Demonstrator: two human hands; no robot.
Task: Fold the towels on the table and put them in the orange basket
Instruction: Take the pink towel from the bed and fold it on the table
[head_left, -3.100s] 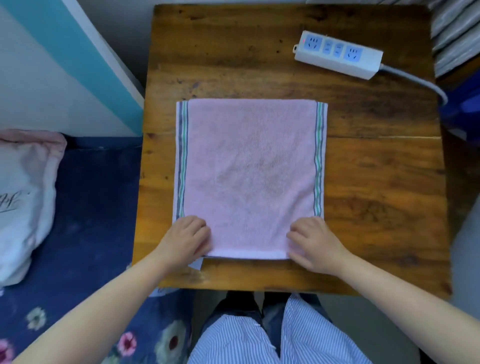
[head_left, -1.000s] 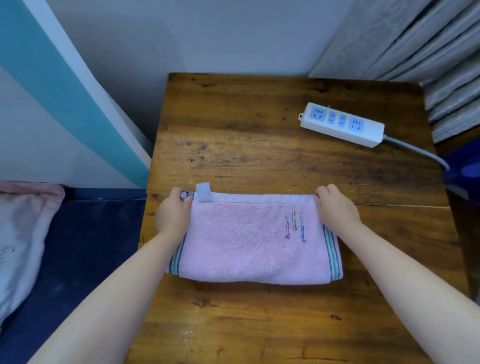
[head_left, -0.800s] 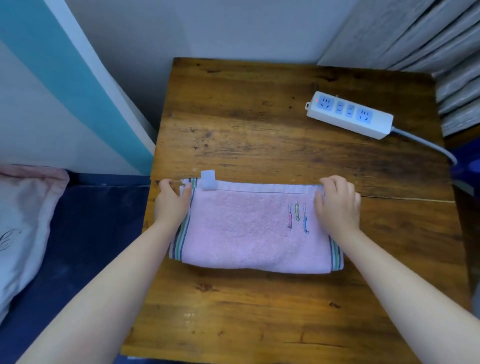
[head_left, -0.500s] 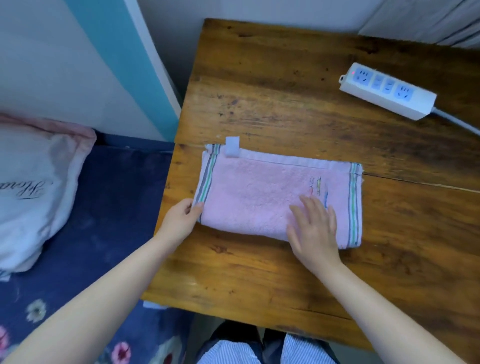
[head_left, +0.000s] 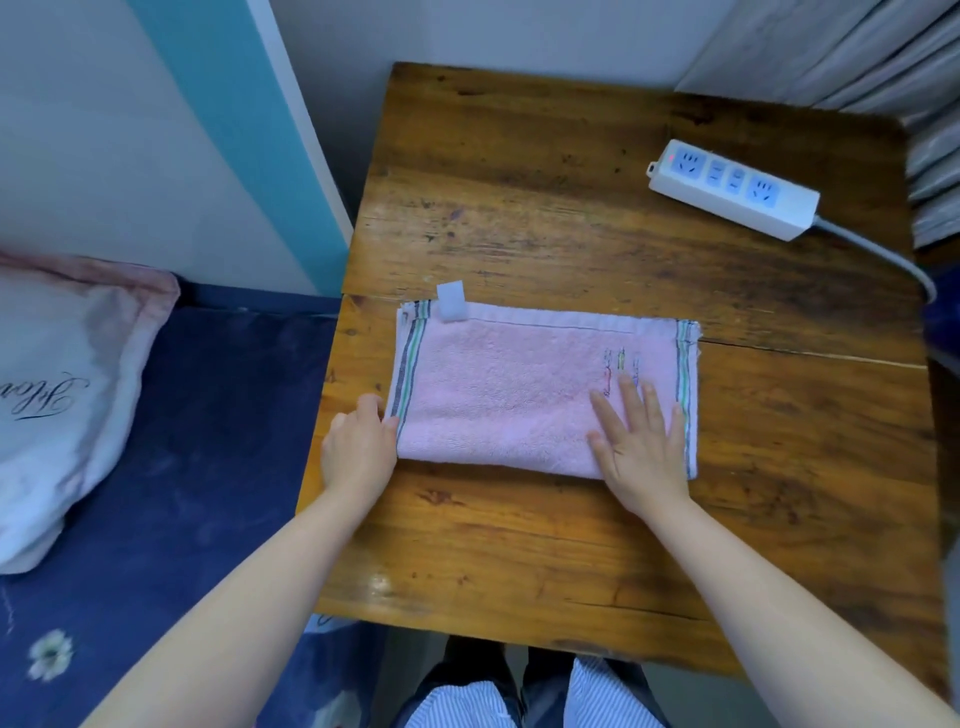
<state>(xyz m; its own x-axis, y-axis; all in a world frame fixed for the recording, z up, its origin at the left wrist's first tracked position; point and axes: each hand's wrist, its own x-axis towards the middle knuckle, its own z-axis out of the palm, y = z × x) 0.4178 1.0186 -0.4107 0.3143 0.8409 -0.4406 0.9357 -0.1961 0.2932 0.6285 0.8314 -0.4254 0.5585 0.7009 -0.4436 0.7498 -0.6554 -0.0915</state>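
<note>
A pink towel (head_left: 509, 384) with striped ends lies folded in half on the wooden table (head_left: 571, 545), its long side running left to right and a white tag sticking out at its far left corner. My left hand (head_left: 361, 444) touches the towel's near left corner with curled fingers; whether it pinches the cloth I cannot tell. My right hand (head_left: 636, 441) lies flat with spread fingers on the towel's right part, beside some coloured embroidery. No orange basket is in view.
A white power strip (head_left: 732, 188) with a grey cable lies at the table's far right. A bed with a dark blue flowered cover (head_left: 171, 467) and a white pillow (head_left: 57, 395) stands left of the table. Wall and curtain are behind it.
The towel was folded in half away from me. Both hands then came back from its far corners: the left to the near left corner, the right flat onto the right part.
</note>
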